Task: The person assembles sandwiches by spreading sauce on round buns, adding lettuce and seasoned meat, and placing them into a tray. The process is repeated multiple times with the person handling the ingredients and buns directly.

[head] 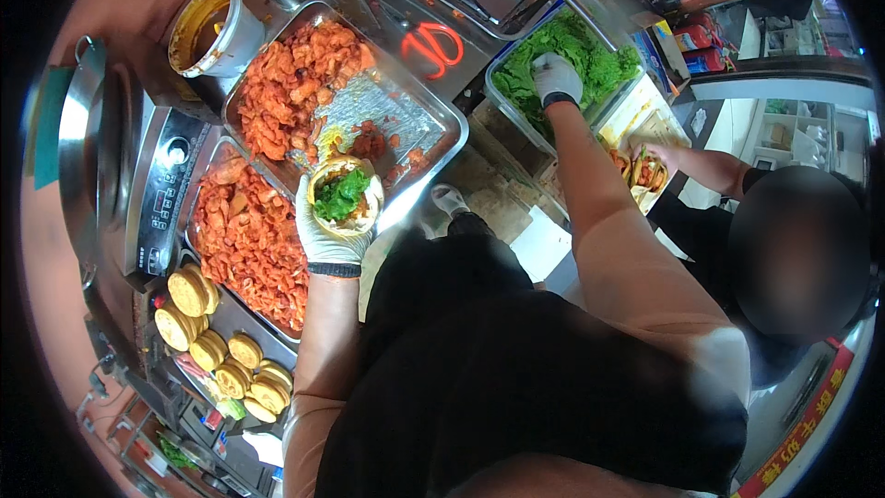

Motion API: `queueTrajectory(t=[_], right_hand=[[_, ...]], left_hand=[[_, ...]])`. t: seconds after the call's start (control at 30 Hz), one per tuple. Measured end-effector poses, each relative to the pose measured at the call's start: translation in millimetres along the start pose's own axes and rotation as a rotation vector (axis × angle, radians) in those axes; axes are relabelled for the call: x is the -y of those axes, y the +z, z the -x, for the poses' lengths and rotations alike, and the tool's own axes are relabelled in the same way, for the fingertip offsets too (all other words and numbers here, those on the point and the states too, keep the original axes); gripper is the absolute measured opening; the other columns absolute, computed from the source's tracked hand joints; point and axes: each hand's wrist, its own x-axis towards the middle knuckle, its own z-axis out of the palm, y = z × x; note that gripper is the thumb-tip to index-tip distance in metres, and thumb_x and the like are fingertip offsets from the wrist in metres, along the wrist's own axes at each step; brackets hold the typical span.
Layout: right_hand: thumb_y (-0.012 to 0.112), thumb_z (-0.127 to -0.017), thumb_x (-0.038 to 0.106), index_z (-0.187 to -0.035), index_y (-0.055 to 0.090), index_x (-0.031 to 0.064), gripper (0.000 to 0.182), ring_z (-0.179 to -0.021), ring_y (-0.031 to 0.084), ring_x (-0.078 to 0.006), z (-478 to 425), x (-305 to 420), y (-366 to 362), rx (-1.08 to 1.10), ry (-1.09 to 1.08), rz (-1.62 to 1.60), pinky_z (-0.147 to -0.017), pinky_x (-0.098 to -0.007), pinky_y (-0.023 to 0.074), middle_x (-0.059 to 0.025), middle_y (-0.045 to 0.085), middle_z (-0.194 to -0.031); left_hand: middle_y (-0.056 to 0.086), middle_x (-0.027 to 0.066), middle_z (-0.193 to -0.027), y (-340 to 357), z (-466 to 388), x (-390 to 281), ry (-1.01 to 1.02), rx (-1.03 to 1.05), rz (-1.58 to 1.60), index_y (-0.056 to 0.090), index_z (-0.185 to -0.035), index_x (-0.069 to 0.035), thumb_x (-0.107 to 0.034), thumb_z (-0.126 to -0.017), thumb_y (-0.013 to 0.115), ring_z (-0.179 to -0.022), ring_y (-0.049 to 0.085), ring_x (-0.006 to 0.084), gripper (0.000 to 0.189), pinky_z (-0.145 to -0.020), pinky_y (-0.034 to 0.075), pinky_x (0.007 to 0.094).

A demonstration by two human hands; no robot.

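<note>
My left hand (333, 245), in a white glove, grips a round split bun (373, 211) with its opening turned up. Green lettuce (343, 194) fills part of that opening. This hand is over the near edge of a steel tray (408, 104) of chopped reddish meat (297, 76). My right hand (557, 76), also gloved, reaches down into a clear plastic bin (520, 121) of lettuce leaves (594, 48). Its fingertips are hidden against the leaves, so whether they hold any cannot be told.
A second tray of meat (249, 242) and several round buns (231, 360) lie at left, near an induction cooker (166, 187). Behind stand a sauce tub (238, 31) and red-handled scissors (435, 45). At right, another person's hand (660, 155) touches filled buns (646, 173).
</note>
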Motion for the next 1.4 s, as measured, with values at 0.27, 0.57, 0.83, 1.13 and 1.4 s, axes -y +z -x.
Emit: queueTrajectory(t=[0.27,0.57,0.83,1.13,1.4], right_hand=[[0.074,-0.082,0.018,-0.13,0.063,0.0213,0.049,-0.117,0.06,-0.0362,9.0,27.0,-15.4,0.135,-0.109,0.063,-0.097,-0.044,0.0505,-0.0167,0.061,-0.13],[0.065,-0.098,0.023,-0.132,0.059,-0.0018,0.042,-0.07,0.057,-0.0068,5.3,-41.7,-18.2,0.066,0.27,-1.045,-0.058,-0.0229,0.0469,-0.001,0.062,-0.087],[0.065,-0.092,0.007,-0.116,0.066,0.007,0.024,-0.09,0.065,-0.0143,153.2,129.4,-155.6,0.631,-0.34,-1.117,-0.081,-0.0295,0.0539,-0.0065,0.069,-0.104],[0.071,-0.086,0.015,-0.105,0.071,0.0089,0.02,-0.095,0.067,-0.026,226.0,211.1,-102.1,0.057,-1.089,-0.634,-0.084,-0.0358,0.0533,-0.0086,0.068,-0.103],[0.068,-0.086,0.031,-0.121,0.068,0.0078,0.042,-0.124,0.053,-0.0308,250.6,240.1,-118.3,0.132,-1.237,-0.294,-0.109,-0.0498,0.0364,-0.0119,0.064,-0.128]], left_hand=[[0.064,0.019,-0.125,15.2,1.9,3.3,-0.074,0.124,0.018,0.059,-0.128,-0.001,-0.037,-0.096,0.059,-0.114,0.06,0.0361,0.049,-0.099,0.051,0.0525],[0.064,0.019,-0.124,9.0,-5.5,8.6,-0.088,0.14,0.018,0.06,-0.128,-0.003,-0.038,-0.095,0.061,-0.112,0.062,0.0354,0.048,-0.096,0.053,0.0512],[0.066,0.0194,-0.119,14.7,-32.8,5.0,-0.183,0.191,0.011,0.063,-0.121,-0.004,-0.05,-0.099,0.053,-0.107,0.064,0.0391,0.052,-0.096,0.052,0.0577],[0.067,0.0199,-0.119,9.1,-15.8,2.9,-0.029,0.296,0.055,0.06,-0.127,-0.002,-0.049,-0.097,0.051,-0.107,0.065,0.0344,0.056,-0.094,0.054,0.0484],[0.066,0.0219,-0.118,-4.8,-6.8,-11.9,-0.037,0.53,0.133,0.059,-0.127,0.002,-0.043,-0.102,0.047,-0.107,0.064,0.0326,0.052,-0.098,0.053,0.0435]])
